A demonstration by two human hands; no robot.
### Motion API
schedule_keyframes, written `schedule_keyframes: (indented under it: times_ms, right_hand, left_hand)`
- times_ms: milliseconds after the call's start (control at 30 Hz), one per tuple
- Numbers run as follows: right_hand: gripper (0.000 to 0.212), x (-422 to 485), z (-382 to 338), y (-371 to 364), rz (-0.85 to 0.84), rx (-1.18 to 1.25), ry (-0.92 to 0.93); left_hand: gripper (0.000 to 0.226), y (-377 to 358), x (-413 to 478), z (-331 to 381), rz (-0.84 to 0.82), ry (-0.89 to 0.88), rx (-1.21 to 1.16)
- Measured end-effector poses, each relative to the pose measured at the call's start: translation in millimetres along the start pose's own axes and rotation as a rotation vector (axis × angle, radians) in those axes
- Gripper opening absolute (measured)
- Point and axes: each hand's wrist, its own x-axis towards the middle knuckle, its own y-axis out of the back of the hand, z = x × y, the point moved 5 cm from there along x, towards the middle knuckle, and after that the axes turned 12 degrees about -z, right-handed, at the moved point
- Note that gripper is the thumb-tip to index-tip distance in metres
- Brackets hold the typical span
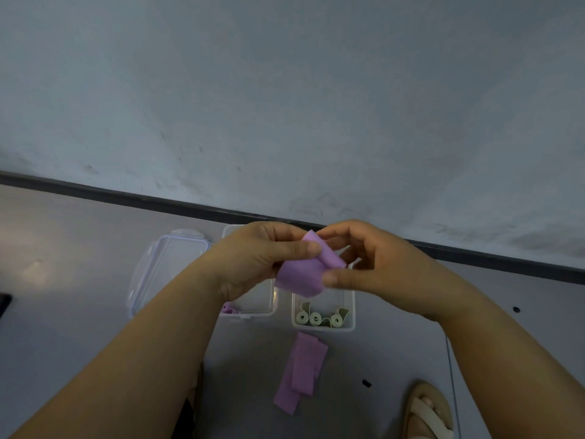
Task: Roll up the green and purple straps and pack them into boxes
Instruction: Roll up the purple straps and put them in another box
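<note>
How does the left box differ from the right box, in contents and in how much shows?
The left box shows only one purple piece, in its near left corner; the right box holds three green rolls in a row along its near wall. The left hand hides much of the left box; the held purple strap covers only the far part of the right box. Both are clear, open and stand side by side.

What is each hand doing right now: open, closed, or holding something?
Left hand: closed, pinching the purple strap.
Right hand: closed, pinching the same purple strap.
</note>
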Motion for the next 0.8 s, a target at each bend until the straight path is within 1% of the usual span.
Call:
schedule_keyframes:
  times_ms: [67, 200, 267, 333, 400, 467, 533, 633, 733, 800]
  right_hand:
    - [0.046, 0.4, 1.7, 2.8, 0.085, 0.096, -0.011]
    - [0.043, 2.3, 4.4, 5.9, 0.23, 0.189, -0.009]
    - [0.037, 3.6, 5.0, 5.6, 0.258, 0.227, -0.003]
    - [0.024, 5.4, 5.0, 5.4, 0.276, 0.238, 0.008]
    - [0.014, 6.7, 5.5, 5.9, 0.299, 0.24, 0.019]
    - [0.009, 7.0, 5.5, 7.4, 0.331, 0.262, 0.031]
    - [0.009, 6.1, 3.6, 8.5, 0.355, 0.28, 0.05]
    - [0.014, 5.4, 1.8, 8.2, 0.369, 0.244, 0.05]
    - [0.008, 5.8, 1.9, 7.7, 0.38, 0.194, 0.043]
    - [0.01, 5.8, 2.1, 7.8, 0.382, 0.189, 0.045]
  left_hand:
    - [0.031, 0.1, 1.0, 3.1, 0.028, -0.046, -0.05]
    - [0.033, 0.3, 2.5, 7.0, 0.104, -0.107, -0.083]
    - [0.039, 0.6, 2.3, 7.9, 0.138, -0.123, -0.066]
    - [0.042, 0.5, 1.9, 8.7, 0.164, -0.136, -0.046]
    - [0.043, 0.3, 1.6, 9.2, 0.182, -0.141, -0.013]
    - [0.043, -1.2, 1.4, 10.8, 0.179, -0.141, 0.038]
    - [0.041, -3.4, 0.6, 12.8, 0.173, -0.148, 0.062]
    - [0.036, -3.9, -0.7, 15.5, 0.192, -0.155, 0.076]
    - [0.032, -2.8, -0.7, 16.2, 0.201, -0.154, 0.099]
    - [0.029, -2.1, -0.7, 16.1, 0.201, -0.168, 0.087]
